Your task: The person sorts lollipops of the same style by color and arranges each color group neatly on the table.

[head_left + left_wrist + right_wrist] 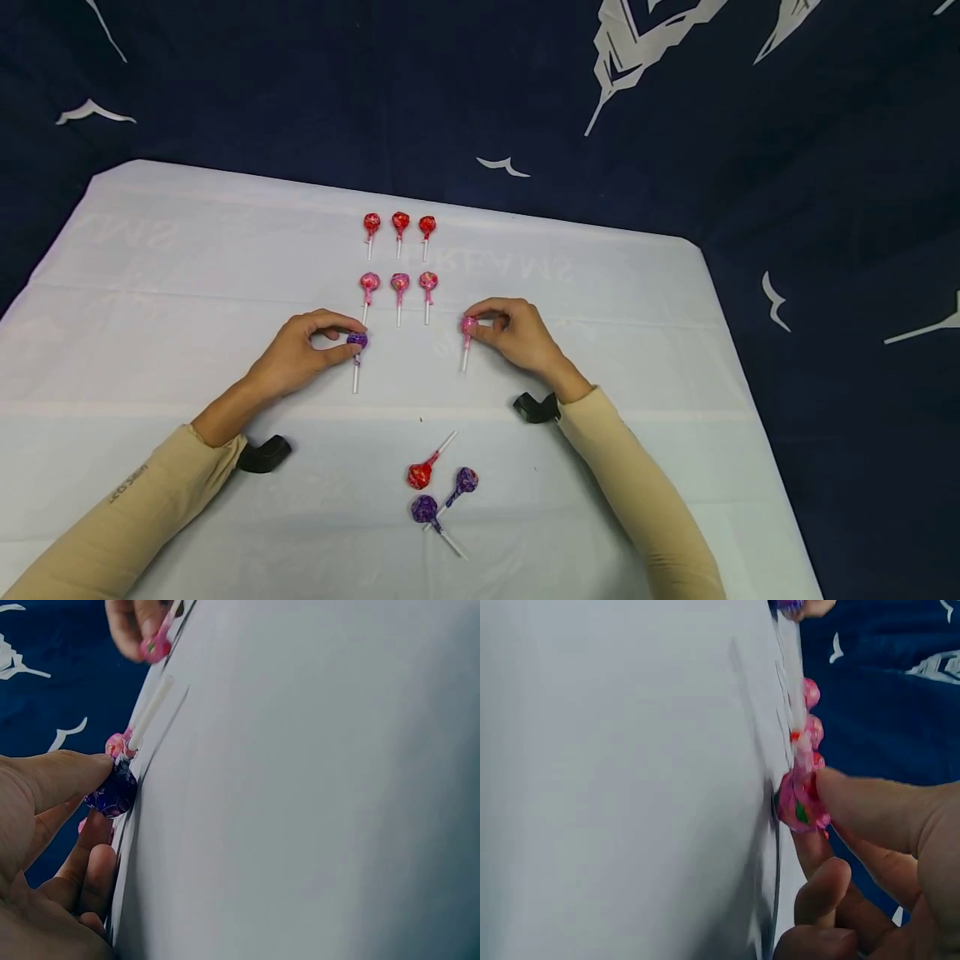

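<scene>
- The big white table cloth (187, 275) covers the table, with a dark blue cloth (300, 83) hung behind it.
- The left hand (300, 358) has its fingers curled. The thumb and first finger pinch the round head of a purple lollipop (357, 340). Its white stick points back toward the person and lies on the cloth.
- The right hand (517, 333) is curled too. Its fingertips pinch the head of a pink lollipop (468, 326), whose stick also points toward the person.
- Both held lollipops sit just in front of the pink row, one at each side.
- Three pink lollipops (399, 283) lie in a neat row between and a bit beyond the hands.
- Three red lollipops (400, 222) lie in a row farther back.
- Near the person lies a loose little bunch: one red lollipop (418, 476) and two purple lollipops (442, 496), with sticks pointing different ways.
- No box or bowl is seen.
</scene>
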A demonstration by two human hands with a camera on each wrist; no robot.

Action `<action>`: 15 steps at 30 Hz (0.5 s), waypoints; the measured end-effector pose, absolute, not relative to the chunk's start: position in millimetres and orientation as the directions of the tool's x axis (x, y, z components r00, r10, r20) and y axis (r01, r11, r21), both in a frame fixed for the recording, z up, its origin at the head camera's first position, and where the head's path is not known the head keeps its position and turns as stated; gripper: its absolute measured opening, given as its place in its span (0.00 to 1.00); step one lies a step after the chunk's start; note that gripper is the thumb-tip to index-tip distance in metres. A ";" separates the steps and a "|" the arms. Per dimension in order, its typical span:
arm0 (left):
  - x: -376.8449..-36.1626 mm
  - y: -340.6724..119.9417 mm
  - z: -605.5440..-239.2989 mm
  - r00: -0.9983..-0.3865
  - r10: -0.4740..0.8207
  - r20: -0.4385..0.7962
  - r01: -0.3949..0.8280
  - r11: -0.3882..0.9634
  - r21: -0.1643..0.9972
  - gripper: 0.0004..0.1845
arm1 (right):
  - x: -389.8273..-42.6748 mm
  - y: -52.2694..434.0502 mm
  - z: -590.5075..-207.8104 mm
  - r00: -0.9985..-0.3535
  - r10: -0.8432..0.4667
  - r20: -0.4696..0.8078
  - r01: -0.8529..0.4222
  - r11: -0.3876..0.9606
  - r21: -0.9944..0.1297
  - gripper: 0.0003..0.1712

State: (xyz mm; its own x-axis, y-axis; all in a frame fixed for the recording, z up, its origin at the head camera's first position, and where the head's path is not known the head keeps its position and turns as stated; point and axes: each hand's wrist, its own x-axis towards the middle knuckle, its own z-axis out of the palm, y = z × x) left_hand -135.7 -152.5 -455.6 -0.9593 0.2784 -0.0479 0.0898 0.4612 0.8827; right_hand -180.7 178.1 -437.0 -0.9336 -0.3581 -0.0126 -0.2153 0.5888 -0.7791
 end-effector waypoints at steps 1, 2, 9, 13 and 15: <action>-135.6 -152.3 -455.7 -0.960 0.277 -0.049 0.087 0.460 0.884 0.13 | -186.2 176.6 -437.3 -0.938 -0.347 -0.006 -0.212 0.589 -0.780 0.10; -135.6 -152.2 -455.8 -0.960 0.276 -0.051 0.085 0.458 0.885 0.13 | -191.7 174.9 -437.4 -0.942 -0.336 0.001 -0.211 0.589 -0.780 0.10; -135.2 -151.9 -456.3 -0.961 0.270 -0.055 0.079 0.462 0.883 0.13 | -221.0 162.4 -438.9 -0.963 -0.269 0.010 -0.171 0.584 -0.794 0.11; -135.5 -152.6 -456.4 -0.962 0.267 -0.052 0.082 0.466 0.881 0.13 | -230.6 155.3 -438.5 -0.969 -0.247 -0.003 -0.146 0.584 -0.798 0.11; -135.8 -152.6 -456.4 -0.962 0.268 -0.050 0.083 0.466 0.881 0.13 | -234.2 152.5 -438.3 -0.970 -0.243 -0.010 -0.138 0.584 -0.800 0.11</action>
State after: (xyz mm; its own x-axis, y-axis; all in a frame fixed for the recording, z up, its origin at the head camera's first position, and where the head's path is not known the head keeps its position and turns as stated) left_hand -135.8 -152.6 -456.4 -0.9622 0.2676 -0.0504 0.0834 0.4657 0.8810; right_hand -234.2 152.5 -438.3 -0.9699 -0.2431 -0.0099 -0.1383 0.5842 -0.7997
